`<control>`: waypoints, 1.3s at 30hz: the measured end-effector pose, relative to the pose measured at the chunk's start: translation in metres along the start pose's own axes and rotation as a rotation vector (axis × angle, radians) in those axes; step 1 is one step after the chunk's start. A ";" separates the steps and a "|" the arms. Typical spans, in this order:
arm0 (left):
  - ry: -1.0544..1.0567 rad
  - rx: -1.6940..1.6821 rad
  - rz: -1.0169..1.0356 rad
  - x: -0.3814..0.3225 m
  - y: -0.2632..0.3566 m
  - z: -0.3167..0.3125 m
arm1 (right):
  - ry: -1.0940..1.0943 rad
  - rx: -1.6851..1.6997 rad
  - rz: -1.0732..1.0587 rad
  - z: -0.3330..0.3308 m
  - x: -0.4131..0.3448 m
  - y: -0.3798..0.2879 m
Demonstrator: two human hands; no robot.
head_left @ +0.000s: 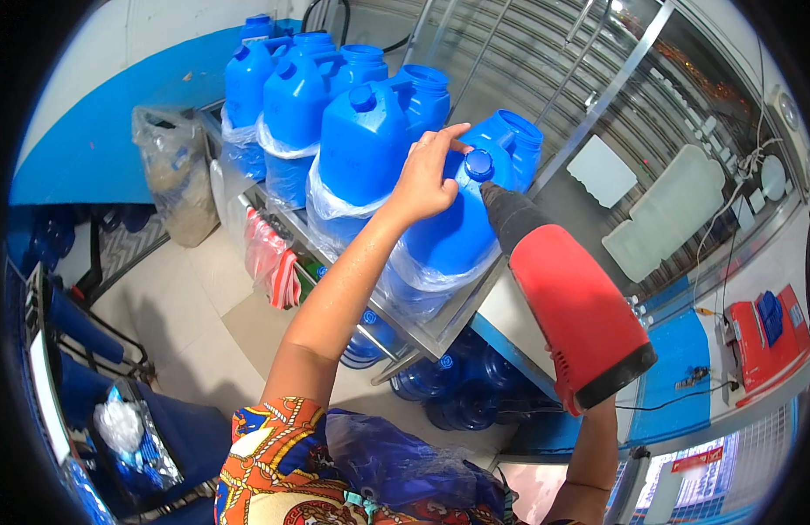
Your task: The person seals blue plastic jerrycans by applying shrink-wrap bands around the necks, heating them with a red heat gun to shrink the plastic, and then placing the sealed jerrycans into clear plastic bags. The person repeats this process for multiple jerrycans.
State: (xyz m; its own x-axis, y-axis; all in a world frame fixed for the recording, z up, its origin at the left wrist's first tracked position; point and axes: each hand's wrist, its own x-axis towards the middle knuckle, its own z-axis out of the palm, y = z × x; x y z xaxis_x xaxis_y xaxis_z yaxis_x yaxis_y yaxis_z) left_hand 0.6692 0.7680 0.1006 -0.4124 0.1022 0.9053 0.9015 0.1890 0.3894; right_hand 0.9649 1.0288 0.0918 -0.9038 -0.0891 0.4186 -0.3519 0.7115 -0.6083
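Note:
The blue plastic water jug (454, 226) nearest me stands upright, its lower part in a clear plastic bag (423, 287). It has a small ridged cap (478, 164) in front and a wide round neck (518, 126) behind. My left hand (428, 172) is over the jug, left of the small cap, fingers apart; whether the fingertips touch it is unclear. My right hand (599, 405), mostly hidden, grips a red hot-air gun (572, 295). The gun's black nozzle (512, 213) points at the small cap from just below and to its right.
Several similar bagged jugs (364, 147) line the metal table (444, 338) to the left. Round blue water bottles (467, 394) stand beneath. A filled sack (175, 177) is on the floor at left. A ribbed shutter (549, 65) stands behind glass. At right, a cord (674, 401) runs along the wall.

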 end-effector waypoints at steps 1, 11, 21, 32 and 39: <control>-0.029 -0.020 -0.002 0.003 -0.003 -0.002 | 0.012 0.007 -0.010 0.006 -0.004 -0.002; -0.317 -0.289 0.126 0.037 -0.044 -0.025 | 0.423 0.167 0.334 0.078 0.024 -0.139; 0.105 -0.136 0.161 0.034 -0.092 -0.097 | 0.645 0.275 0.372 0.143 0.085 -0.241; 0.055 0.046 -0.115 0.028 -0.160 -0.118 | 0.722 0.142 0.331 0.150 0.111 -0.252; 0.017 -0.020 -0.058 0.040 -0.174 -0.125 | 0.693 0.153 0.309 0.151 0.129 -0.257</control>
State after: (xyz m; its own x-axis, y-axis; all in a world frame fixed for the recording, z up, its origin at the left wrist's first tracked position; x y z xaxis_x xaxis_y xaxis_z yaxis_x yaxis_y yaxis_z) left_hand 0.5119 0.6176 0.0905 -0.4620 0.0746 0.8837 0.8785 0.1749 0.4446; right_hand 0.9024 0.7289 0.2001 -0.6249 0.5908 0.5103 -0.1835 0.5242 -0.8316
